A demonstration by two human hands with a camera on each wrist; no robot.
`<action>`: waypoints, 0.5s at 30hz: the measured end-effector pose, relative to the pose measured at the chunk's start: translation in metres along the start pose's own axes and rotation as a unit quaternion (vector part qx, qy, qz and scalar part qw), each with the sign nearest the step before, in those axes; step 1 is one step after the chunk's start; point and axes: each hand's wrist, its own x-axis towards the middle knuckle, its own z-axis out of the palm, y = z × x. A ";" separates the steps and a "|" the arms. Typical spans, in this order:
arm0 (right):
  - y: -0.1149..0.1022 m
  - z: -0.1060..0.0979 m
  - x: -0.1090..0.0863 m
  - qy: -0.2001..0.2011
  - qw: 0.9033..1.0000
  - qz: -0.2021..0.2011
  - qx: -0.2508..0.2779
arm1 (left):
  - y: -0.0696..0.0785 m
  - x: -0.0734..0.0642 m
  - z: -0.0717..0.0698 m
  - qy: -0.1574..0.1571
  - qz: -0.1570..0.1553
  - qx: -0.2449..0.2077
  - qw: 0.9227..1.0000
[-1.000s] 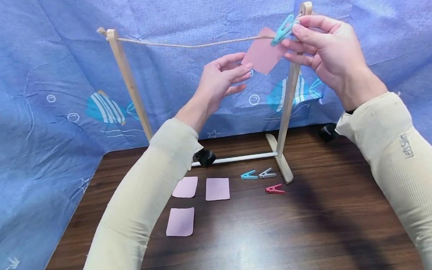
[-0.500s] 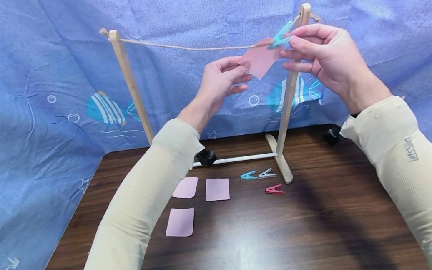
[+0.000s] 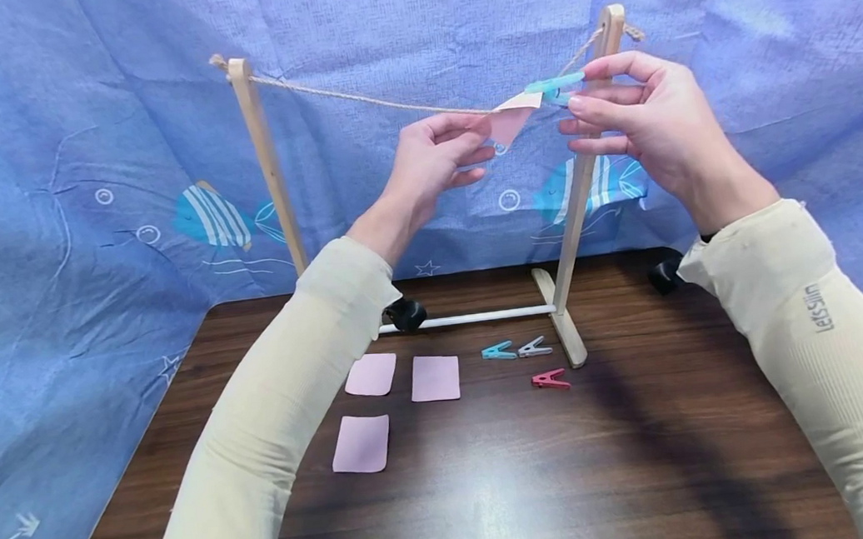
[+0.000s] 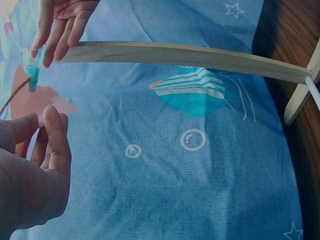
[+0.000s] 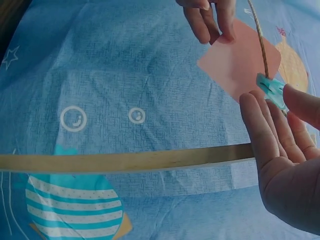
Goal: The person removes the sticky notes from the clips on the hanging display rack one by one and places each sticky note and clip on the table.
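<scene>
A pink paper square (image 3: 511,122) is up at the sagging rope (image 3: 382,102), near the right post. My left hand (image 3: 434,156) pinches its left corner between thumb and fingers. With thumb and fingers my right hand (image 3: 650,116) grips the handles of a light-blue clothespin (image 3: 554,85), whose tip meets the paper's upper right corner. In the right wrist view the clothespin (image 5: 272,90) sits at the rope (image 5: 263,47), which crosses the face of the paper (image 5: 240,60). Whether its tips clamp both rope and paper is too small to tell.
Several things lie on the dark wooden table (image 3: 493,499): pink squares (image 3: 435,378), a blue clothespin (image 3: 498,350), a grey clothespin (image 3: 534,347) and a red clothespin (image 3: 550,379). Wooden posts (image 3: 268,164) hold the rope, joined low by a white bar (image 3: 487,316). A blue patterned cloth (image 3: 384,22) hangs behind.
The rope has been drawn lower, and the paper has tipped and folded over near its top. The clothespin has swung from steeply slanted to nearly level, while the right hand dropped slightly.
</scene>
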 end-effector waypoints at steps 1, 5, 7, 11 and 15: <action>0.001 0.000 0.000 -0.006 1.000 -0.007 -0.017 | 0.000 0.000 0.000 0.002 -0.001 0.000 1.000; 0.004 0.001 -0.001 -0.026 0.995 -0.046 -0.088 | -0.001 0.000 0.000 0.002 -0.002 0.008 1.000; 0.004 0.002 -0.001 -0.030 0.992 -0.060 -0.112 | -0.001 0.000 0.000 0.003 -0.005 0.011 1.000; 0.005 0.003 -0.001 -0.032 0.988 -0.079 -0.129 | -0.002 0.000 -0.001 0.001 -0.010 0.019 1.000; 0.006 0.003 -0.001 -0.036 0.982 -0.103 -0.156 | -0.002 0.000 -0.002 -0.003 -0.011 0.023 1.000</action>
